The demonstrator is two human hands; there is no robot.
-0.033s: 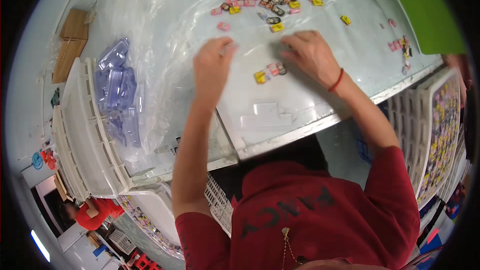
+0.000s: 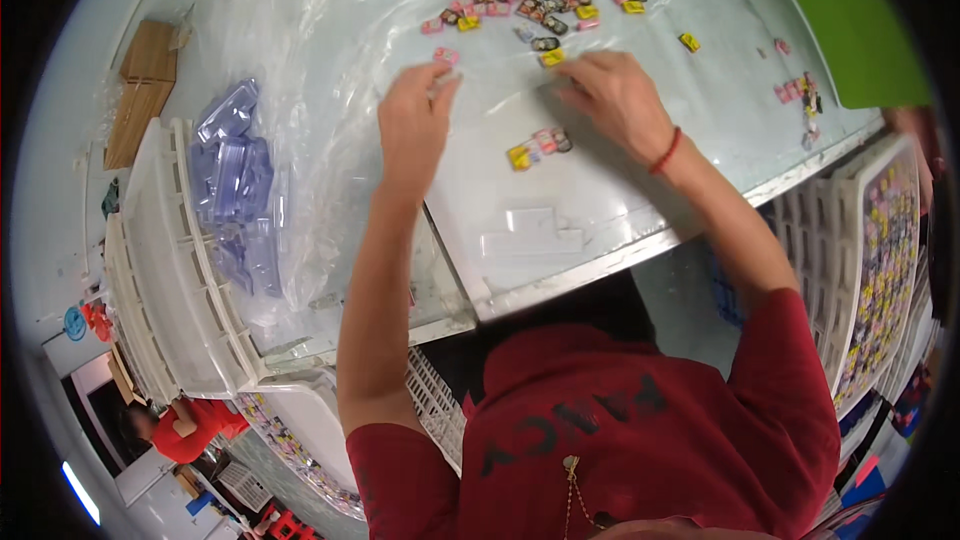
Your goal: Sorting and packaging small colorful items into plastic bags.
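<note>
My left hand (image 2: 412, 125) is over the table, thumb apart from its fingers, fingertips beside a small pink piece (image 2: 446, 56). It is open, with nothing visible in it. My right hand (image 2: 622, 105) is stretched toward a small yellow piece (image 2: 552, 58), its fingertips at the piece's edge; these fingers are also apart. Between and below the hands lies a short row of small pieces (image 2: 541, 146) in yellow, grey, pink and black, set side by side. Nearer to me is a clear stepped plastic tray (image 2: 530, 232). A pile of small pink, black and yellow pieces (image 2: 540, 0) spreads out beyond the hands.
Clear bluish plastic trays (image 2: 235, 165) are stacked at the left on plastic sheeting. White crates (image 2: 180, 260) stand along the left. Another crate, holding many colourful pieces (image 2: 878, 270), is at the right. A green panel (image 2: 850, 25) covers the far right. One person in red (image 2: 195, 428) is at lower left.
My left hand has shifted slightly left and away from me, to the pink piece. My right hand has edged slightly left and away from me, toward the yellow piece. The row stays put.
</note>
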